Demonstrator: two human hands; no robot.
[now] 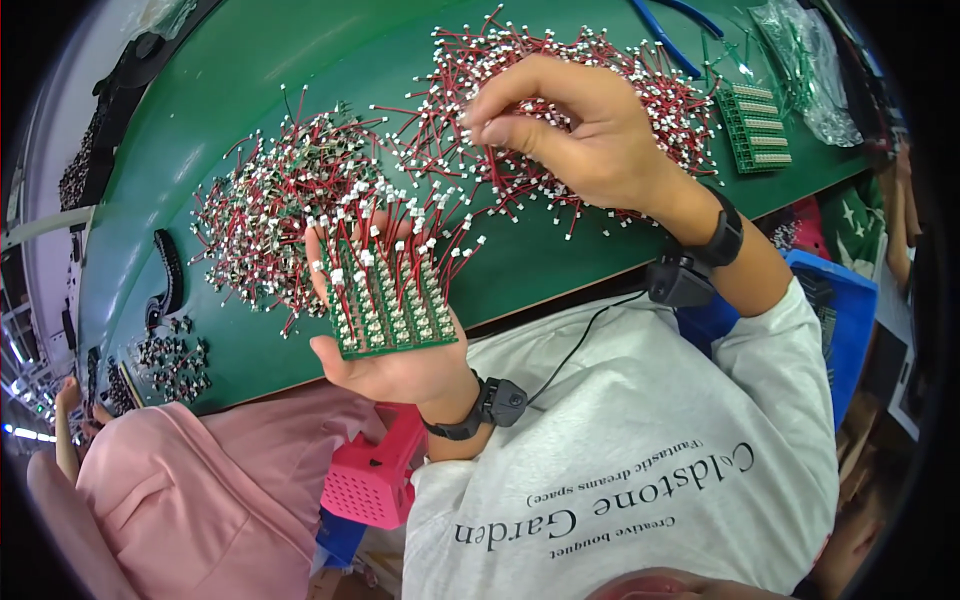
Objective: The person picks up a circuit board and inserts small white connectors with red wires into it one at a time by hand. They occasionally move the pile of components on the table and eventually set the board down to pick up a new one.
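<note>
Down at five o'clock, closest to my camera, I have the wearer's pale grey shirt (620, 430), with a pink basket (365, 485) over at seven. A black wristband (500, 400) circles the left wrist, another (722, 230) the right.

Just off centre toward nine, I see the left hand (395, 375) palm up, fingers curled behind and along the side of a green circuit-board panel (395, 325), thumb out at its near left corner — so that hand has hold of the panel, tilted, its rows of small units sprouting red wires with white connectors.

At one o'clock the right hand (585, 130) hangs over the larger heap of red wires (660, 110); its thumb and index tips are brought together, and I can't tell whether a wire is pinched there.

The other wire heap (270, 200) lies at ten, just beyond the panel. Near nine I pick out a black curved object (170, 275) on the green table (540, 265).

Farther out, at two, sits a green slab with white strips (755, 130) — then a clear plastic bag (815, 75) beyond it. Blue handles (665, 40) show toward one.
</note>
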